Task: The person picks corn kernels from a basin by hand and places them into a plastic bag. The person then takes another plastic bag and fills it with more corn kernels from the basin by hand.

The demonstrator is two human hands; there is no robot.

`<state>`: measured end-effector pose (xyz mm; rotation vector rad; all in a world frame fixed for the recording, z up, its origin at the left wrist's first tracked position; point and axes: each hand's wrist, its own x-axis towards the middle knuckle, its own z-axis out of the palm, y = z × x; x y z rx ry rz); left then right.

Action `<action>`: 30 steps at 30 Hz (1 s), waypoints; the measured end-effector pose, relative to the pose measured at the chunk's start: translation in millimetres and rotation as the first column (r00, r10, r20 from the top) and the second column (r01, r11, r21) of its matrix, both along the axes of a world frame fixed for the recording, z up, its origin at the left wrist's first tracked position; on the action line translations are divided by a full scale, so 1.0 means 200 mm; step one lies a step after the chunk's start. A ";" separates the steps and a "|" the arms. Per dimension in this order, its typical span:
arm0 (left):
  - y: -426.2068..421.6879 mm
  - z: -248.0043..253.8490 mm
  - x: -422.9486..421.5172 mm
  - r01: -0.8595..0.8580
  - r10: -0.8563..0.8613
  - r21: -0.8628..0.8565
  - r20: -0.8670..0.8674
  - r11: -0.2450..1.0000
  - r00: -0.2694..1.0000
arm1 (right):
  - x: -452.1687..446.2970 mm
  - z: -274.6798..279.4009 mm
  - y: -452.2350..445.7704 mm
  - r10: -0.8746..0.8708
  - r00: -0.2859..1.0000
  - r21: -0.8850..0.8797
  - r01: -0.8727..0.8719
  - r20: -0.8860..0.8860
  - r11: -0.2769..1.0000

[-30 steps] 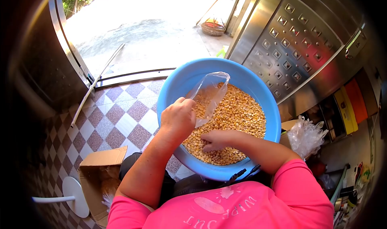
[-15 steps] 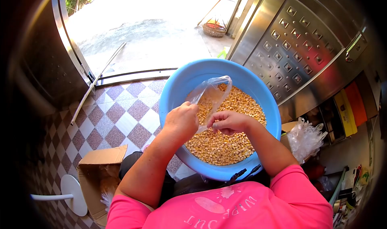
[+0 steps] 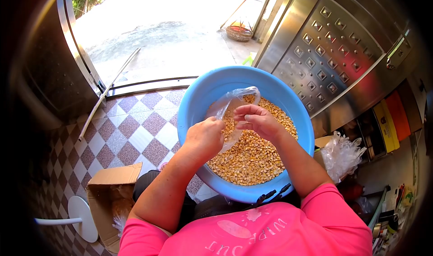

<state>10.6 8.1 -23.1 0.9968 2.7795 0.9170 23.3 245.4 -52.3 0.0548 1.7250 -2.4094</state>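
A wide blue plastic tub (image 3: 194,100) holds a broad layer of dried corn kernels (image 3: 252,163). Above the corn, a clear plastic bag (image 3: 232,93) hangs with its mouth spread. My left hand (image 3: 205,138) is closed around the bag's near left edge. My right hand (image 3: 259,121) hovers over the corn at the bag's right side, its fingers loosely bent and apart, with nothing visible in them. Whether its fingertips touch the bag's film is hard to see.
A cardboard box (image 3: 101,184) with bagged items stands at left on the checkered floor, near a round white base (image 3: 82,217). A pale pole (image 3: 108,93) crosses the doorway sill. Bunched plastic bags (image 3: 343,152) sit right of the tub, below the metal door (image 3: 324,53).
My right hand has moved up and slightly right from the bag's lower edge, and its fingers have loosened. My left hand stays on the bag, whose mouth has shifted shape a little.
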 end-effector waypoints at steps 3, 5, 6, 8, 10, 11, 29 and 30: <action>-0.01 0.01 0.00 -0.004 0.004 -0.007 0.003 1.000 1.000 | 0.04 0.09 0.02 0.375 0.899 0.105 -0.405 0.228 0.908; -0.01 0.01 0.00 -0.009 0.009 -0.039 0.019 0.999 1.000 | 0.05 0.07 -0.02 0.458 0.823 0.292 -0.553 0.337 0.780; 0.00 0.01 0.00 -0.008 0.009 -0.039 0.017 0.999 1.000 | 0.06 0.06 -0.05 0.499 0.736 0.440 -0.675 0.458 0.592; 0.00 0.00 0.00 0.003 -0.003 -0.056 0.014 0.998 1.000 | 0.08 -0.05 -0.11 0.467 0.697 0.623 -0.708 0.544 0.332; 0.00 0.00 0.00 0.013 -0.012 -0.068 0.019 0.998 1.000 | 0.11 -0.13 -0.17 0.407 0.671 0.725 -0.689 0.620 0.030; -0.01 0.00 0.00 0.022 -0.020 -0.079 0.024 0.997 1.000 | 0.13 -0.14 -0.21 0.417 0.629 0.704 -0.709 0.656 -0.037; 0.00 0.00 -0.01 0.080 -0.058 -0.198 0.114 0.977 0.992 | 0.04 -0.01 -0.05 0.487 0.759 -0.056 -0.516 0.432 0.855; 0.00 0.00 -0.01 0.080 -0.058 -0.198 0.114 0.977 0.992 | 0.04 -0.03 -0.04 0.487 0.759 -0.056 -0.516 0.432 0.855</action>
